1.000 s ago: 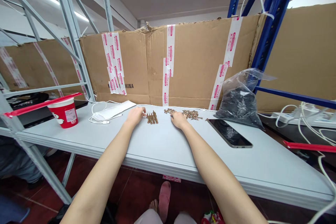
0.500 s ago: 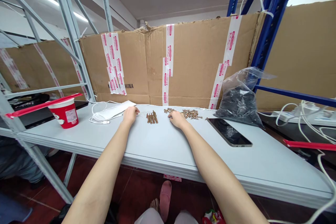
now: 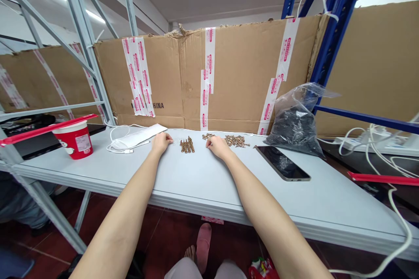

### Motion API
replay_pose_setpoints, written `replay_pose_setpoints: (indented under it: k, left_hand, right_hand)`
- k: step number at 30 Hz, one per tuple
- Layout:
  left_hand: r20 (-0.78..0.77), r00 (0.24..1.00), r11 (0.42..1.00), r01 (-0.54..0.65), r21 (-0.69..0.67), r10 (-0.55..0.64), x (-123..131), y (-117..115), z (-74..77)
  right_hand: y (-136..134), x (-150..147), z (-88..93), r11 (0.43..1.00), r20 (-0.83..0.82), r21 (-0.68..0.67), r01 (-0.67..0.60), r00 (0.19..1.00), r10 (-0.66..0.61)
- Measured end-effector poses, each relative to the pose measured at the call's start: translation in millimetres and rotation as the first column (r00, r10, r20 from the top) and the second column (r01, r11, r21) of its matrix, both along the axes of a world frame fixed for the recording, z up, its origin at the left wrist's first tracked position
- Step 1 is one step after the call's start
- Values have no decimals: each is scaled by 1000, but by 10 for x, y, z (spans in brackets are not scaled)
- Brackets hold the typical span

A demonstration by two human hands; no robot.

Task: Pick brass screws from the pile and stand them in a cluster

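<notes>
The grip of both the left hand (image 3: 161, 142) and right hand (image 3: 218, 145) is curled inward, whether pinching anything I cannot tell, so small, low movements should best keep the lined-up brass-coloured pieces (image 3: 187, 145), just below frame centre, undisturbed.

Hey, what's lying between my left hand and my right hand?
In the head view, rows of golden pieces lie between your left hand and right hand, with tiny pale bits nearer the left; a loose cluster is just beyond the right.
</notes>
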State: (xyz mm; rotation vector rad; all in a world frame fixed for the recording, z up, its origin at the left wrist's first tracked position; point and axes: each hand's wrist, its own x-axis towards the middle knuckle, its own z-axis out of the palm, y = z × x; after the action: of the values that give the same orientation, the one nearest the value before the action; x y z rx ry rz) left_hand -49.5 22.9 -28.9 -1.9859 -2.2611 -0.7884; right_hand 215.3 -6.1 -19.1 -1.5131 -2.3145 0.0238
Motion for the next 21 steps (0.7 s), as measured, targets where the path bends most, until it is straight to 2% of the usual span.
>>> replay_pose_setpoints:
  k: [21]
  left_hand:
    - [1, 995, 993, 95, 75, -95, -10, 112, -124]
  right_hand:
    - [38, -9, -23, 1000, 51, 23, -7, 999, 6]
